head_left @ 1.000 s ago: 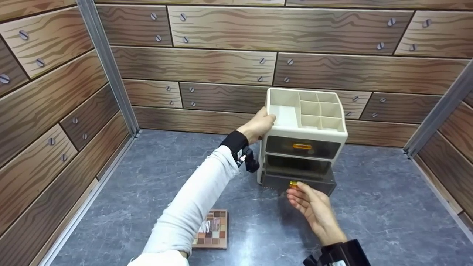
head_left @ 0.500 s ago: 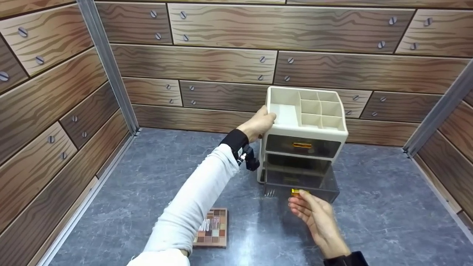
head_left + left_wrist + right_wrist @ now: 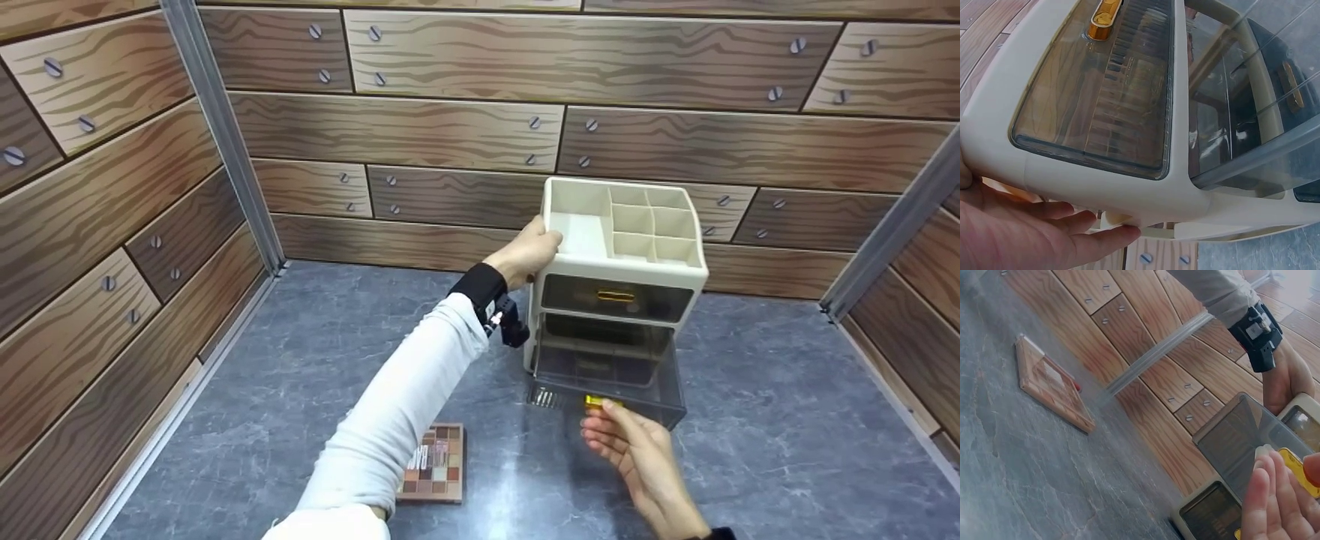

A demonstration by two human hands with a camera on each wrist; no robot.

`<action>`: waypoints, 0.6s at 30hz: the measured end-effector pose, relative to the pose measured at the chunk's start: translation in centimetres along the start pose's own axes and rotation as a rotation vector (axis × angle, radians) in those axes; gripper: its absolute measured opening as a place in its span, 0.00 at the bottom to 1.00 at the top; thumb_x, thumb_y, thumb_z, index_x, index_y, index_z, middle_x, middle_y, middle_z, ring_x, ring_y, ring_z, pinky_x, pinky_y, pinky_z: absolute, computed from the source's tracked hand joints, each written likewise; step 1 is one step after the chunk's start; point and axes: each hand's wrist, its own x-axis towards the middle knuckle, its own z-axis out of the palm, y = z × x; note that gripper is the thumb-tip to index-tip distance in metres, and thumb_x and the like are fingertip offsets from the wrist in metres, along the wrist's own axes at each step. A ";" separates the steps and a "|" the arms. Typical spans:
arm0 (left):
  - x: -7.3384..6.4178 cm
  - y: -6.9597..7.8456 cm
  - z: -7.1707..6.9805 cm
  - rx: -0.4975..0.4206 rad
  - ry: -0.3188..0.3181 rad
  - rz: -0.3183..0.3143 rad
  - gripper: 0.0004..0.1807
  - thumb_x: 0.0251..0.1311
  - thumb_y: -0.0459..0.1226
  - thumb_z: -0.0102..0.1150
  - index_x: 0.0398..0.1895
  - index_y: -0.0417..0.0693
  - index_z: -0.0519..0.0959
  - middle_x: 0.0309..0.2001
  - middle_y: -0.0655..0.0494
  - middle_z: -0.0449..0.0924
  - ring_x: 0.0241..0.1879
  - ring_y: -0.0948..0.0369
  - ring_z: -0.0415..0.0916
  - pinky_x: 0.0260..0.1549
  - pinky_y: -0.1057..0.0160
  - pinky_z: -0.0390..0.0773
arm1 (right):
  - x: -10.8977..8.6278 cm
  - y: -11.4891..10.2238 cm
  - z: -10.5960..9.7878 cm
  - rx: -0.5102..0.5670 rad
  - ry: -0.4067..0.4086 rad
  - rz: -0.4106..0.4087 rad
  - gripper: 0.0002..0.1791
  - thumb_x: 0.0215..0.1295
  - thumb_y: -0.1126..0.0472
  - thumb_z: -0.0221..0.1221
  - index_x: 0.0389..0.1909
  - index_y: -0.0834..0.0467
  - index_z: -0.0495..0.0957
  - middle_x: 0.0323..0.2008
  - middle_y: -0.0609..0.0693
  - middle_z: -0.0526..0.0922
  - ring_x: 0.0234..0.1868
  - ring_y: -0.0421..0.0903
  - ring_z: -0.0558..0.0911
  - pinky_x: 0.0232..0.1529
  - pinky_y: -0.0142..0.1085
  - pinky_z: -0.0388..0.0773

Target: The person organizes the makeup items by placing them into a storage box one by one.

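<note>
We see a walled booth [image 3: 450, 133]: plank-patterned panels [image 3: 465, 56] with screw motifs [image 3: 375, 33] line the far, left and right sides, metal posts [image 3: 212, 94] stand at the far corners, a grey marbled worktop [image 3: 300, 337] spreads between; the wider setting we cannot tell.

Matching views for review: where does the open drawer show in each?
Head: open drawer, right of centre, lower half.
Left wrist: open drawer, right side, cut by the edge.
Right wrist: open drawer, right of centre, about mid-height.
Shared landmark: closed top drawer, next to it in each.
</note>
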 end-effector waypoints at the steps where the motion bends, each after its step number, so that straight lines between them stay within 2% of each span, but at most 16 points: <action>1: 0.0 0.0 -0.1 -0.001 -0.001 -0.005 0.22 0.81 0.34 0.36 0.73 0.41 0.59 0.56 0.46 0.70 0.48 0.51 0.75 0.47 0.52 0.78 | 0.0 0.0 0.0 -0.002 -0.003 0.003 0.14 0.80 0.63 0.53 0.36 0.61 0.85 0.28 0.51 0.89 0.31 0.43 0.89 0.38 0.33 0.89; 8: -0.2 -0.1 -0.1 -0.018 -0.004 0.024 0.22 0.80 0.33 0.35 0.73 0.38 0.59 0.56 0.46 0.71 0.48 0.52 0.76 0.49 0.53 0.79 | 0.1 -0.1 -0.3 -0.025 -0.031 0.008 0.15 0.80 0.62 0.53 0.35 0.62 0.86 0.27 0.50 0.89 0.29 0.42 0.89 0.35 0.31 0.88; 13: -0.1 -0.3 0.0 -0.007 -0.020 0.013 0.22 0.80 0.32 0.35 0.73 0.38 0.59 0.56 0.46 0.72 0.48 0.53 0.77 0.49 0.53 0.81 | -0.1 -0.1 -0.8 -0.037 -0.041 0.027 0.17 0.80 0.62 0.52 0.33 0.60 0.86 0.26 0.49 0.88 0.28 0.41 0.88 0.34 0.31 0.88; 18: -0.1 0.4 -0.4 0.033 -0.037 0.043 0.23 0.79 0.30 0.37 0.73 0.36 0.63 0.60 0.42 0.75 0.52 0.52 0.78 0.53 0.54 0.82 | 0.0 -0.4 -0.6 -0.008 -0.029 0.039 0.16 0.81 0.60 0.53 0.34 0.60 0.86 0.27 0.50 0.89 0.30 0.42 0.89 0.37 0.32 0.88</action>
